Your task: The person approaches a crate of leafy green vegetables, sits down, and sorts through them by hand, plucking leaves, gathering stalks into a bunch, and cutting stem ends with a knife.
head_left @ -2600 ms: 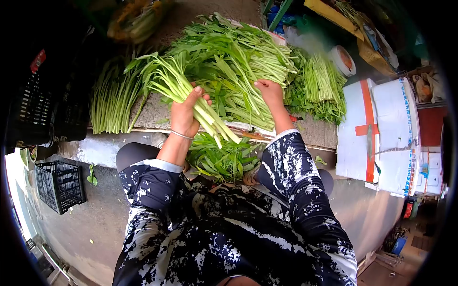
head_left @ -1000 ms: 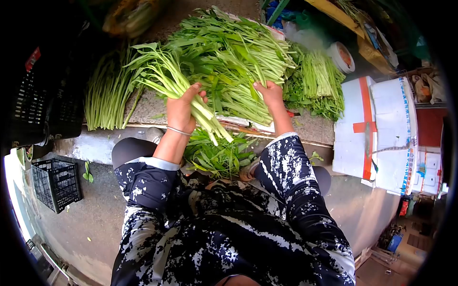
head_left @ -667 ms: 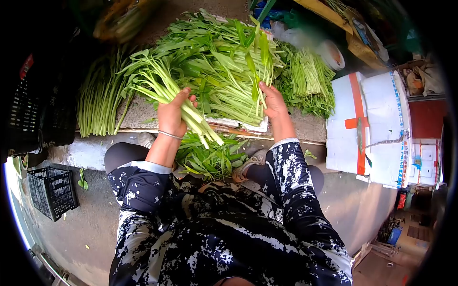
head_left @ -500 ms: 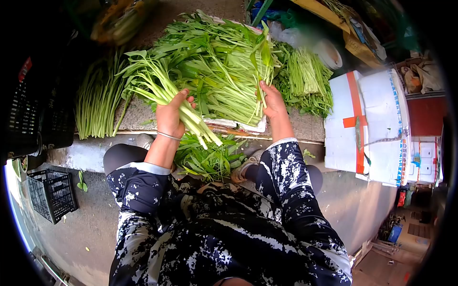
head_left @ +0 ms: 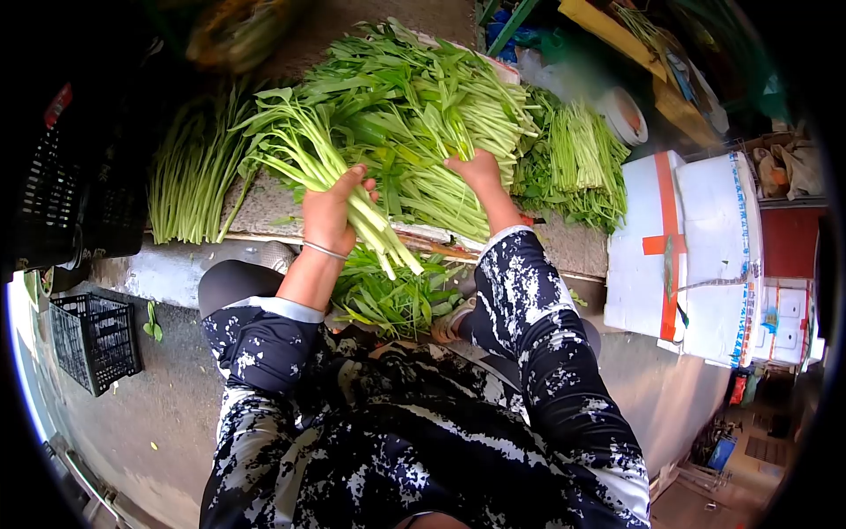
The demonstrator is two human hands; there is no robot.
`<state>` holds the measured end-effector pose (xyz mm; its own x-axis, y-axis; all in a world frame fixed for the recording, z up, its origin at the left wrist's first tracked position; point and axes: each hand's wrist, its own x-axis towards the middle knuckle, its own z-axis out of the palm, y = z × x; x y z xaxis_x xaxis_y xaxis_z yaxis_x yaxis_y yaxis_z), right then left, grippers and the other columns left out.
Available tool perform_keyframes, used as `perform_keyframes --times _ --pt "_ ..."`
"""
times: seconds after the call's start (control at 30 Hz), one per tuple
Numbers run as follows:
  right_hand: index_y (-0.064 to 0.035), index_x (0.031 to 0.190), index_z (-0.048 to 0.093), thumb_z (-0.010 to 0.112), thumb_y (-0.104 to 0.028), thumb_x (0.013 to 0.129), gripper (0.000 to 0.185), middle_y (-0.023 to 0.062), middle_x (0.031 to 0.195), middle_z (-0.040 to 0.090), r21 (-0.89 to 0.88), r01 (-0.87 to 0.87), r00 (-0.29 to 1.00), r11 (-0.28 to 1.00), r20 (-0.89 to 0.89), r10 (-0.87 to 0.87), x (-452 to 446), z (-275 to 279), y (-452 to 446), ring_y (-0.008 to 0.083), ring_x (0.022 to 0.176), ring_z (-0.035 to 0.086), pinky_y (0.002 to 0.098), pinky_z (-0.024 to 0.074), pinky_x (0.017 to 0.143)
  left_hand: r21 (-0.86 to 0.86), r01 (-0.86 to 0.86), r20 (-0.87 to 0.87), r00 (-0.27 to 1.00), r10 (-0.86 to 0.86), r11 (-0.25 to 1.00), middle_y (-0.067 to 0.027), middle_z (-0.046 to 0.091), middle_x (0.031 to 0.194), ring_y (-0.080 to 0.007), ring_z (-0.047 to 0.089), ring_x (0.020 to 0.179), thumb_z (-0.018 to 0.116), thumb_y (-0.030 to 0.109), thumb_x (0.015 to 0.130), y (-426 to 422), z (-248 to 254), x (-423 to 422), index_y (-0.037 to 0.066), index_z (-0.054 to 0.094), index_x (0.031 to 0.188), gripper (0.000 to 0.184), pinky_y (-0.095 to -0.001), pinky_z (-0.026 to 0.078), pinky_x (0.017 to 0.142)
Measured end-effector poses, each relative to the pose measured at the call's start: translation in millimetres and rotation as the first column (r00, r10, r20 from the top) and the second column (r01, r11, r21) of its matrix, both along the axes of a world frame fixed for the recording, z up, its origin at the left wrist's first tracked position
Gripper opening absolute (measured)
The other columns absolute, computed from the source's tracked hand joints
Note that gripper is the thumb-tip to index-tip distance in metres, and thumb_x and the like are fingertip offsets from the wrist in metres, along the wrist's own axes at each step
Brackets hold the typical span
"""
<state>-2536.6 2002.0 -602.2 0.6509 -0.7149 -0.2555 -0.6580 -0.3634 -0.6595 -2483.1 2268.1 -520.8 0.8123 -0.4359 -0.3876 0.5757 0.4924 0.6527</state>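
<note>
My left hand [head_left: 331, 212] is wrapped round a bunch of water spinach [head_left: 304, 145]. Its leaves point up and left, and the pale cut ends hang down to the right. Over the large pile of water spinach [head_left: 397, 79], my right hand [head_left: 480, 173] has its fingers pinched on a thin stalk [head_left: 460, 137] among the others; the fingertips are partly hidden. Below my hands, loose leafy greens [head_left: 388, 295] lie on the ground between my feet.
Upright stalks [head_left: 189, 181] stand at the left, and a stacked bundle [head_left: 582, 150] lies right of the pile. A white foam box [head_left: 639, 256] with orange tape is at the right. Black crates [head_left: 95, 344] stand at the left. A white tub [head_left: 624, 116] sits behind the bundle.
My right hand has moved left, from the pile's right edge in over its stalks. My left hand still grips its bunch in nearly the same pose. The whole view has shifted slightly.
</note>
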Motion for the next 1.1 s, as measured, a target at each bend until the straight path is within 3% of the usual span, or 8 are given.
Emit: perform_keyframes --times 0.13,0.27,0.37,0.53,0.6,0.77,0.9,1.1 --pt "0.0004 0.083 0.062 0.073 -0.036 0.059 0.044 0.0161 0.079 0.062 -0.096 -0.127 0.974 0.987 -0.202 0.106 0.9 19.2 0.4 0.0228 0.074 0.059 0.0305 0.0453 0.068 0.013 -0.004 -0.013 1.000 0.004 1.000 -0.0106 0.057 0.082 -0.0187 0.057 0.066 0.058 0.001 0.077 0.3 0.1 1.4 0.000 0.048 0.090 0.016 -0.0312 0.050 0.055" --pt "0.0029 0.096 0.057 0.075 -0.027 0.063 0.048 0.0105 0.088 0.060 0.266 0.070 0.988 0.962 0.114 -0.104 -5.8 34.1 -6.7 0.0169 0.077 0.056 0.0280 0.0438 0.069 0.003 0.010 -0.020 1.000 -0.010 1.000 -0.0106 0.057 0.082 -0.0185 0.056 0.066 0.058 0.001 0.078 2.4 -0.2 1.7 -0.001 0.048 0.091 0.016 -0.0310 0.050 0.055" --pt "-0.0010 0.101 0.056 0.071 -0.024 0.071 0.041 0.0075 0.089 0.060 0.739 -0.104 0.902 0.666 0.352 -0.249 -21.2 55.1 -7.9 0.0155 0.077 0.056 0.0270 0.0455 0.068 0.006 -0.002 -0.019 1.000 0.002 1.000 -0.0104 0.057 0.082 -0.0184 0.056 0.066 0.057 0.001 0.078 2.4 1.8 1.1 -0.001 0.048 0.091 0.017 -0.0309 0.050 0.055" --pt "-0.0038 0.098 0.056 0.068 -0.024 0.074 0.034 0.0041 0.082 0.059 0.822 -0.228 0.873 0.522 0.410 -0.265 -44.9 53.5 -14.8 0.0133 0.068 0.054 0.0254 0.0448 0.059 -0.005 -0.002 -0.026 1.000 0.002 1.000 -0.0102 0.057 0.082 -0.0184 0.056 0.066 0.057 0.000 0.078 0.6 1.4 -1.4 0.000 0.047 0.090 0.016 -0.0306 0.049 0.054" --pt "-0.0043 0.094 0.056 0.068 -0.025 0.073 0.032 0.0026 0.077 0.057 0.855 -0.402 0.827 0.326 0.493 -0.272 -51.5 49.3 -13.1 0.0118 0.066 0.052 0.0241 0.0429 0.054 0.004 -0.010 -0.022 1.000 0.010 1.000 -0.0111 0.058 0.080 -0.0178 0.057 0.064 0.057 -0.001 0.078 0.1 4.6 -3.8 -0.002 0.050 0.089 0.013 -0.0287 0.050 0.052" --pt "-0.0043 0.093 0.055 0.066 -0.020 0.076 0.025 0.0033 0.074 0.056 0.827 -0.505 0.779 0.247 0.560 -0.282 -56.9 55.9 18.7 0.0106 0.062 0.051 0.0227 0.0394 0.049 0.000 0.094 -0.007 0.996 -0.094 0.996 -0.0089 0.058 0.077 -0.0169 0.057 0.062 0.059 -0.001 0.077 -13.0 6.6 -19.4 -0.001 0.050 0.088 0.014 -0.0272 0.049 0.051" --pt "-0.0056 0.091 0.057 0.067 -0.012 0.074 0.020 0.0043 0.074 0.060 0.802 -0.326 0.855 0.500 0.476 -0.206 -55.8 77.1 64.2 0.0084 0.060 0.052 0.0186 0.0385 0.046 0.043 0.171 0.000 0.985 -0.172 0.984 -0.0087 0.060 0.079 -0.0158 0.058 0.064 0.061 -0.004 0.074 -24.5 6.1 -36.3 0.001 0.052 0.088 0.017 -0.0261 0.048 0.051" --pt "-0.0053 0.089 0.059 0.067 -0.011 0.074 0.019 0.0016 0.076 0.061 0.706 -0.318 0.872 0.633 0.480 -0.098 -51.9 71.4 103.4 0.0082 0.066 0.054 0.0205 0.0403 0.056 0.050 0.213 0.047 0.975 -0.216 0.976 -0.0081 0.062 0.079 -0.0142 0.059 0.064 0.061 -0.005 0.074 -27.9 -1.7 -38.2 0.000 0.056 0.090 0.018 -0.0247 0.047 0.051"
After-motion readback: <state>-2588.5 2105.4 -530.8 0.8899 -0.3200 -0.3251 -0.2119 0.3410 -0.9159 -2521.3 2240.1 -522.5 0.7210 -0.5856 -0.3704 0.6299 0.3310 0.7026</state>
